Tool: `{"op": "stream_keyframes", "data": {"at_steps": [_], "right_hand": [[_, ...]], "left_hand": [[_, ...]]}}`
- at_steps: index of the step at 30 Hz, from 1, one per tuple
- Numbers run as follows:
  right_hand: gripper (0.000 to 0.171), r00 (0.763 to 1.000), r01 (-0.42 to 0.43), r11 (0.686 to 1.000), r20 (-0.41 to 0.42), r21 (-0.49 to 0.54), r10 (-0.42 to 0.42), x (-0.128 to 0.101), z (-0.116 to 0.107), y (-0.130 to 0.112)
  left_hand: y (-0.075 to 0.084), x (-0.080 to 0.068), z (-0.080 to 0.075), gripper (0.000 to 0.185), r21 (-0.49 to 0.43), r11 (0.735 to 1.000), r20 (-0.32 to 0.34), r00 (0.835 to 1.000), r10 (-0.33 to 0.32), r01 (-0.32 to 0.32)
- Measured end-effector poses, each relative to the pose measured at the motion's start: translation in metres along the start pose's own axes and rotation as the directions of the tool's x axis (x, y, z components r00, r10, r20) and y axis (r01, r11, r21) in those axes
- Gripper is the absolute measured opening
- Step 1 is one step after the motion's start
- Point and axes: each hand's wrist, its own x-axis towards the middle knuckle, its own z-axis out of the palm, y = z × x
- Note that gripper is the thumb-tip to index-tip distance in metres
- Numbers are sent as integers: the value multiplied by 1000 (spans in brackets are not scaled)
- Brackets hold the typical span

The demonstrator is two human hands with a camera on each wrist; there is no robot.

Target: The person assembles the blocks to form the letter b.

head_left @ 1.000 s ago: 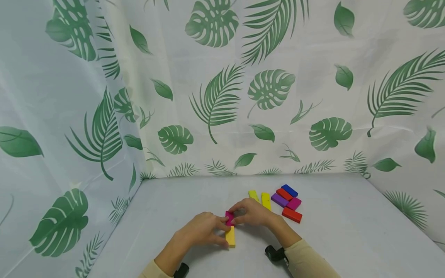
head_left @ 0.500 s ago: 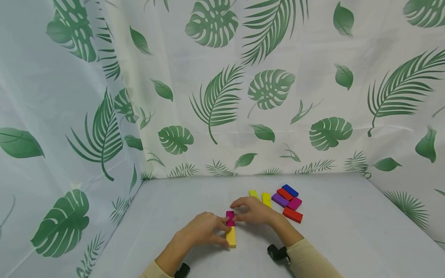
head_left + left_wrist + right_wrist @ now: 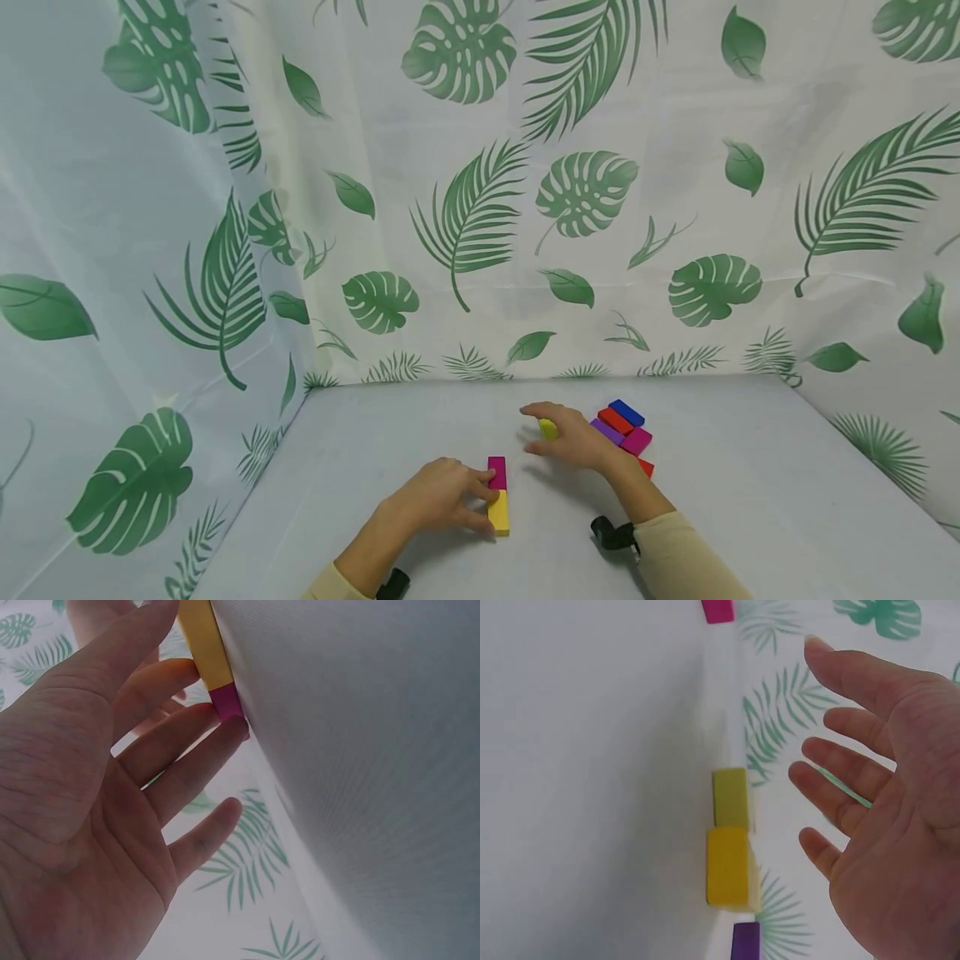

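Observation:
A yellow block [image 3: 498,512] and a magenta block [image 3: 497,472] lie end to end on the table. My left hand [image 3: 442,496] rests its fingertips along their left side; in the left wrist view its thumb and fingers touch the yellow block [image 3: 204,645] and the magenta block [image 3: 227,703]. My right hand [image 3: 570,437] hovers over the yellow blocks farther right, fingers spread and holding nothing. One greenish-yellow block [image 3: 548,429] shows beside it; the hand hides the other. In the right wrist view, a greenish-yellow block [image 3: 731,796] and a yellow block [image 3: 727,866] sit apart from the fingers.
Right of my right hand lie a blue block [image 3: 627,412], a red block [image 3: 615,421], a purple block [image 3: 606,431], a magenta block [image 3: 637,441] and a partly hidden red block [image 3: 646,468]. A leaf-patterned curtain [image 3: 480,250] stands behind the white table [image 3: 360,433].
My right hand has let go of the magenta block and moved right and away, over the yellow blocks. My left hand stays at the magenta and yellow blocks.

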Motion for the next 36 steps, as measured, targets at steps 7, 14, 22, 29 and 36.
{"op": "stream_keyframes", "data": {"at_steps": [7, 14, 22, 29, 36], "right_hand": [[57, 999, -16, 1000, -37, 14, 17, -2, -7, 7], [57, 992, -124, 992, -29, -22, 124, -3, -9, 15], [60, 972, -234, 972, -11, -26, 234, -8, -12, 24], [56, 964, -267, 963, 8, -34, 267, -9, -15, 29], [49, 972, -235, 969, 14, -73, 236, -10, -16, 35]], "left_hand": [[1, 0, -2, 54, 4, 1000, 15, 1000, -8, 8], [2, 0, -1, 55, -9, 1000, 16, 1000, -14, 14], [1, -1, 0, 54, -20, 1000, 6, 1000, -8, 8], [1, 0, 0, 54, -21, 1000, 8, 1000, -2, 3], [0, 0, 0, 54, -23, 1000, 4, 1000, 3, -3]]}}
